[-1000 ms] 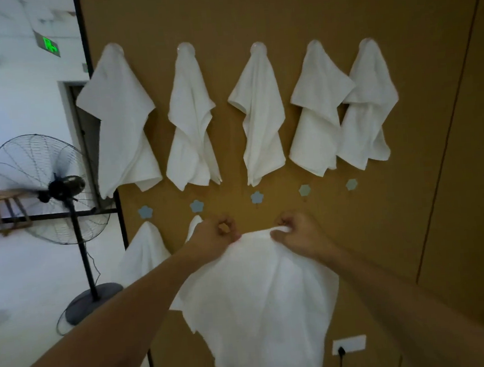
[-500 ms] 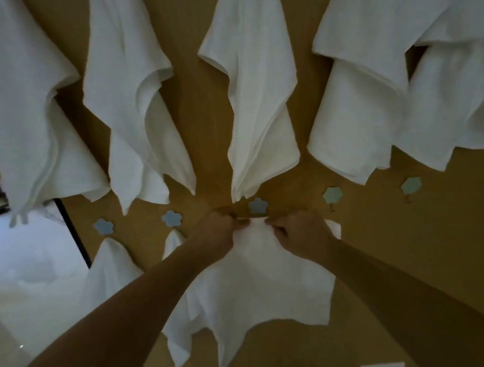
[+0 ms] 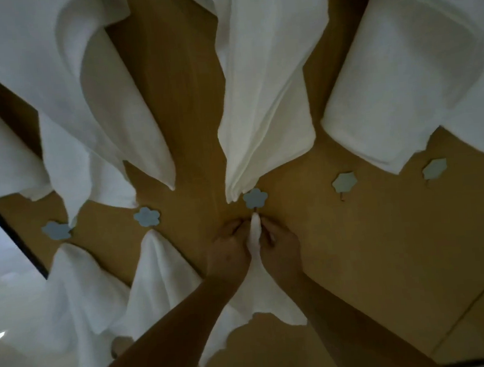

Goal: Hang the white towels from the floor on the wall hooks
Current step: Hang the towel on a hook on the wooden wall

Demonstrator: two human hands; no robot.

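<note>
1. Both hands are up at the wall (image 3: 357,261), close together. The left hand (image 3: 229,254) and the right hand (image 3: 281,252) each pinch the same white towel (image 3: 261,292). Its bunched top pokes up between them, right under the middle flower hook (image 3: 255,198) in the lower row. The rest of the towel hangs down between the two arms.

2. I cannot see if the cloth is caught on the little peg yet. If the hands let go too soon, I think the towel will slide off and drop back to the floor.

3. The bunch of cloth is thin. If only a tiny bit sits on the peg, the heavy part below could pull it loose.

4. The peg is very small and partly hidden by the fingers. The hands could miss it and just push the cloth against the wall.

5. The hanging tip of the upper towel (image 3: 258,109) touches the top left of the same flower. A hand going up could bump it and knock it down.

6. Two lower-row hooks toward the left edge of the wall already hold towels. The near one (image 3: 158,276) hangs just beside the left arm, so an elbow could brush it off.

7. Two hooks (image 3: 345,183) toward the right edge are bare, so more towels likely come after this one.
</note>
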